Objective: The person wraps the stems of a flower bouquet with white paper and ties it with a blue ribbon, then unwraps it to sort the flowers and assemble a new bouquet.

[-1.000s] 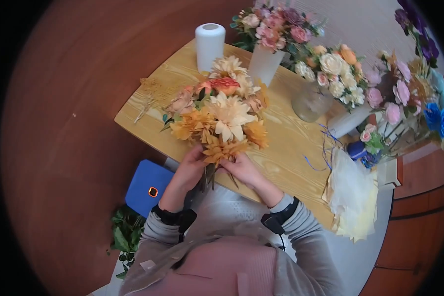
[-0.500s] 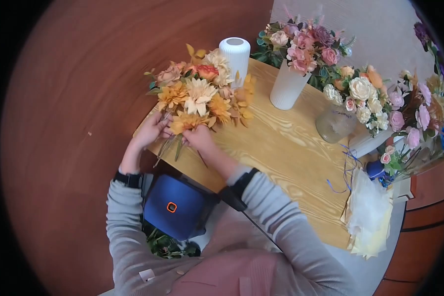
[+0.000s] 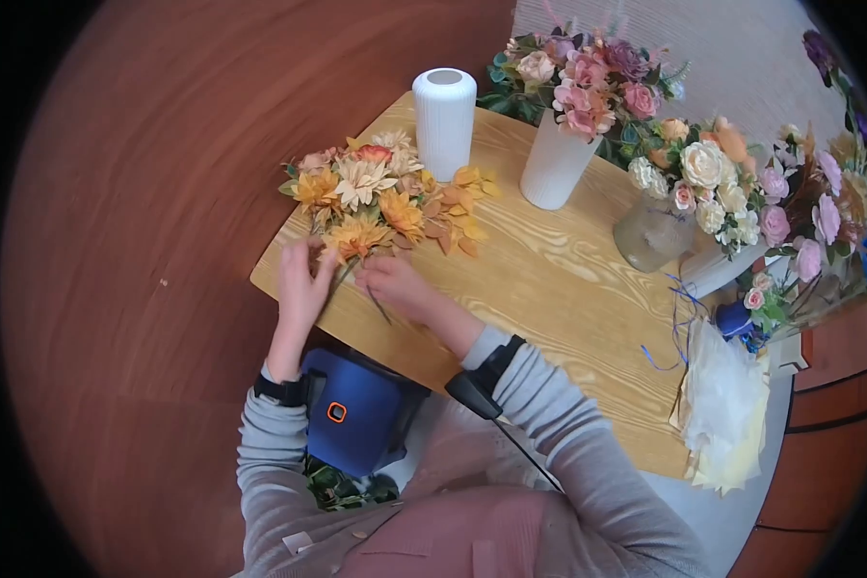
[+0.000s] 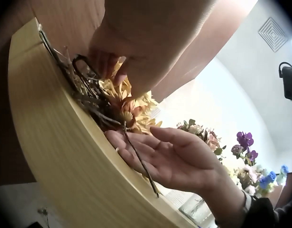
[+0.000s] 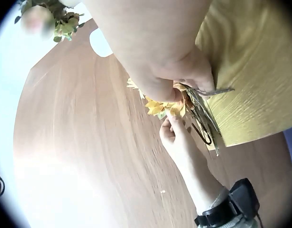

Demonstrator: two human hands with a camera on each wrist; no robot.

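A bouquet of artificial flowers (image 3: 361, 183) in cream, orange and coral lies at the table's left end, its stems (image 5: 207, 116) pointing toward the person. My left hand (image 3: 302, 284) is at the near left side of the blooms, thumb apart from the fingers, fingertips by an orange flower (image 3: 354, 234). From the other side my right hand (image 3: 402, 286) reaches to the stems. In the left wrist view its palm shows, fingers nearly straight, and one thin brown stem (image 4: 142, 166) passes across in front of it.
An unfilled white ribbed vase (image 3: 444, 130) stands behind the bouquet. To its right are a white vase (image 3: 557, 169) of pink flowers and a glass vase (image 3: 650, 236) of cream roses. Blue ribbon (image 3: 679, 328) and pale wrapping sheets (image 3: 727, 414) lie at the right. A blue bin (image 3: 356, 414) stands below the table edge.
The bouquet, held up at first, has moved left and down onto the table's left end. Both hands went with it and have loosened around the stems.
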